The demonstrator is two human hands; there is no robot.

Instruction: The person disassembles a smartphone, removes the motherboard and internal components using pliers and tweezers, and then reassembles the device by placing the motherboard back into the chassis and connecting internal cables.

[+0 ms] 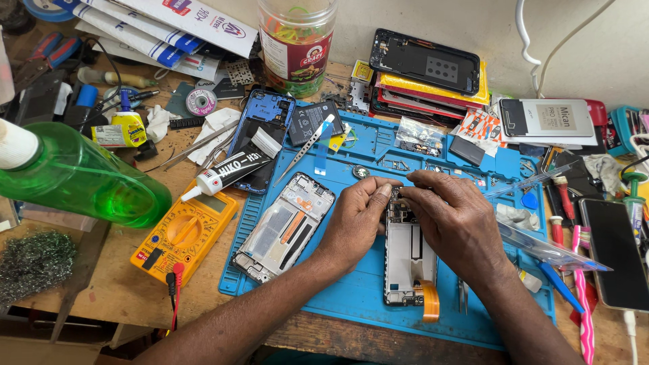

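Both hands worked the far end of the opened phone (pixel 407 260), which lay on the blue repair mat (pixel 351 297), near-centre, board side up. The left hand (pixel 356 220) was curled, thumb and forefinger pinched at the phone's top edge; the right hand (pixel 454 217) arched over the same spot, fingertips closed on something small there. What exactly was pinched could not be told, as the fingers covered it.

Judgement on doing this step well: the person needed to keep the frame flat on the mat, brace both wrists, apply light pressure only, and avoid tugging the orange flex cable (pixel 430 301) hanging off the near end.

Count:
- Opened phones under the hands: 1
- Bare mid-frames left of the left hand: 1 (pixel 285 226)
- Blue phone back further away: 1 (pixel 265 128)
- Tweezers on the mat, far side: 1 (pixel 307 149)
- Yellow multimeter, left: 1 (pixel 184 233)
- Glue tube: 1 (pixel 226 174)
- Green bottle, far left: 1 (pixel 74 177)
- Intact phone at right edge: 1 (pixel 614 253)
- Plastic jar, far: 1 (pixel 295 42)
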